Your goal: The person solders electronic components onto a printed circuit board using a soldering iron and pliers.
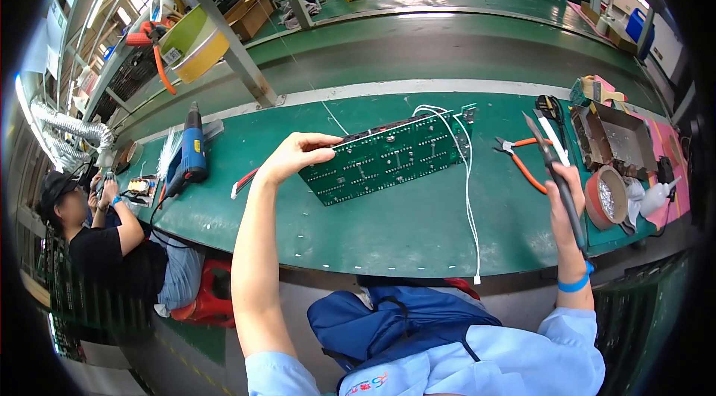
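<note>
My left hand pinches the upper left corner of a long green circuit board, thumb on the near face. The board stands tilted on its lower edge on the green table, its solder side toward me. White wires loop from its right end down to a small white plug at the table's front edge. Off to the right, my right hand is closed round a dark soldering iron, its pointed tip up and away from the board. Between iron and board lie cutters with orange handles.
On the right are a metal tray, a round tub of shiny scraps and a white squeeze bottle. A blue heat gun stands at left, near a seated co-worker. A metal post rises behind.
</note>
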